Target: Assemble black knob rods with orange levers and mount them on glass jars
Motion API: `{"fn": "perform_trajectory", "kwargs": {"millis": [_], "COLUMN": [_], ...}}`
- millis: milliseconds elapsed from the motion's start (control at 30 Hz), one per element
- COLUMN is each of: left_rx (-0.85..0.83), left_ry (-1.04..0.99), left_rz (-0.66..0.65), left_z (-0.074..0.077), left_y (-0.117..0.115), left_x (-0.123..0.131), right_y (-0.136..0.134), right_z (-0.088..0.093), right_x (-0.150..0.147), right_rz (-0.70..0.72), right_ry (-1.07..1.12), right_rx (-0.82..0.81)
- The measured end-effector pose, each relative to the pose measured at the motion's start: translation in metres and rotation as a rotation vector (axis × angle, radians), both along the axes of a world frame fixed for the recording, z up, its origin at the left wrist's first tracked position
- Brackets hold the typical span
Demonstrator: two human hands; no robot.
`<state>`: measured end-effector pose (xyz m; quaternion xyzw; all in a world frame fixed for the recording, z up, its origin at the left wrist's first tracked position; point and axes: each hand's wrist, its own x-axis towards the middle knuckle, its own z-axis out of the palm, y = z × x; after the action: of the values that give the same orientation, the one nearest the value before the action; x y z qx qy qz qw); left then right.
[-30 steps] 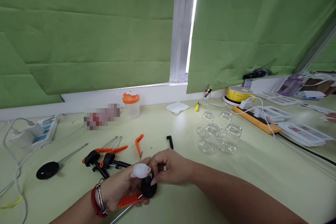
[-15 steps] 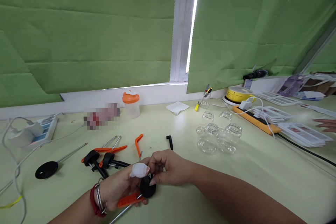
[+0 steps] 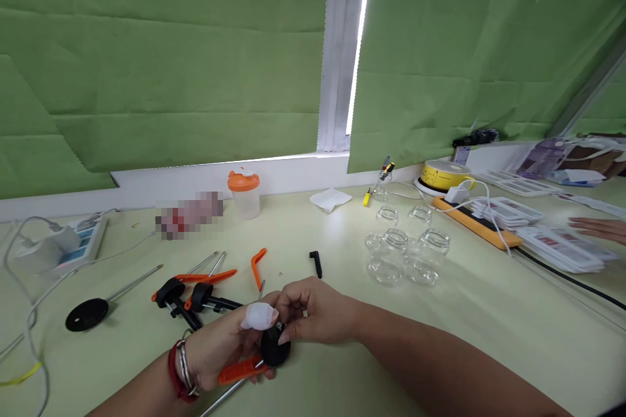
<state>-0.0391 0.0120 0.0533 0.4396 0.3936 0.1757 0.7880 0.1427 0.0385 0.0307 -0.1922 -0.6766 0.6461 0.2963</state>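
Observation:
Near the table's front edge my left hand is closed around a tool with a black round part, an orange grip and a metal rod. A white wrapping covers one of its fingers. My right hand is also closed, pinching the top of the black part where a small metal piece shows. Its fingertips hide part of the tool. Just beyond my hands lie an orange lever, a small black elbow-shaped piece and a tiny ring.
Similar orange-and-black tools and a black disc on a rod lie left. Clear jars stand right, before an orange power strip. An orange-lidded cup stands at the back. Another person's hand reaches over white trays.
My hands and the tool hold almost the same place. The other person's hand at the far right has moved a little further in, to the left.

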Motion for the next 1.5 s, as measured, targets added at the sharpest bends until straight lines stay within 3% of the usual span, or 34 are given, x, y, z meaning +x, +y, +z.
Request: {"fn": "perform_trajectory", "kwargs": {"millis": [1100, 1333, 1500], "left_rx": [0.003, 0.019, -0.014], "left_ry": [0.008, -0.014, -0.045], "left_rz": [-0.028, -0.041, -0.019], "left_z": [0.0026, -0.0004, -0.0029], "left_y": [0.0001, 0.0005, 0.0009], "left_x": [0.0004, -0.0007, -0.0021], "right_y": [-0.0016, -0.0002, -0.0002], "right_z": [0.0005, -0.0033, -0.0039], "right_x": [-0.0008, 0.0005, 0.0], "right_rz": [-0.006, 0.041, 0.011], "right_ry": [0.025, 0.044, 0.024], "right_rx": [-0.073, 0.016, -0.021]}}
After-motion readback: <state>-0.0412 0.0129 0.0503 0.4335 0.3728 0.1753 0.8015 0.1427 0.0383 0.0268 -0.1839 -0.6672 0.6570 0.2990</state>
